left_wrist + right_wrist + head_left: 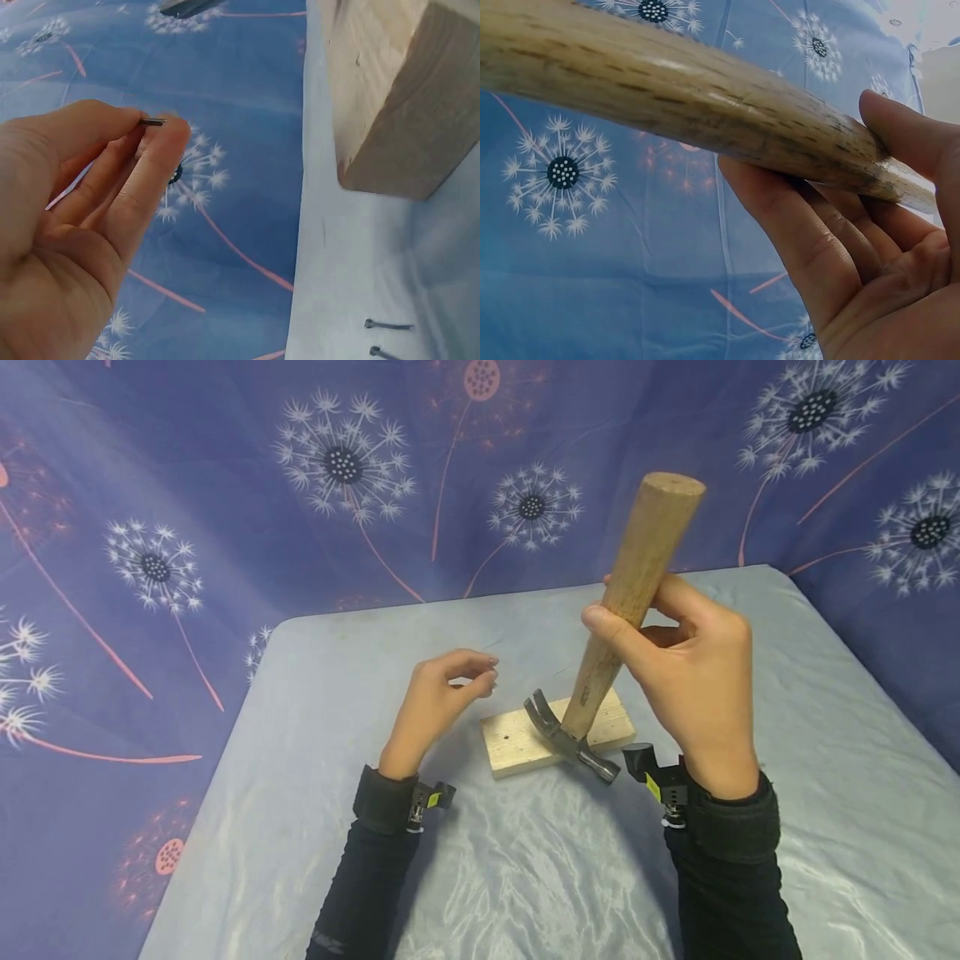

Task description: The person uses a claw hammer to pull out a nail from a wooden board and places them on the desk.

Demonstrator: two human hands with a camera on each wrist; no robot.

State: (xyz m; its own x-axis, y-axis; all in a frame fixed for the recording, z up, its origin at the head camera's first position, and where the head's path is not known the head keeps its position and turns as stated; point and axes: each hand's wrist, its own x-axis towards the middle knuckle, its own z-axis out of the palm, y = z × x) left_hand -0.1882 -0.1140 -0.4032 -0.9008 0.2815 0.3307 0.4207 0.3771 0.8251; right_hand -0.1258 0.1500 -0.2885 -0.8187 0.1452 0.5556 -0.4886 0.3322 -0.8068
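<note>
My right hand [701, 672] holds the wooden handle of a claw hammer [630, 572] between thumb and fingers. The handle points up and leans right, with the steel head [573, 750] low over a pale wooden block [517, 747]; whether it touches the wood I cannot tell. In the right wrist view the handle [705, 94] crosses the frame in my fingers. Left of the block, my left hand [431, 702] is raised, thumb and fingertips pinching a small dark nail [153, 121]. Most of that nail is hidden by the fingers.
Two loose nails [388, 325] lie on the pale cloth near the block in the left wrist view. A shiny light-blue cloth covers the table [510, 877]. Behind it hangs a blue curtain [225, 435] with dandelion prints. Each wrist wears a strapped camera [431, 797].
</note>
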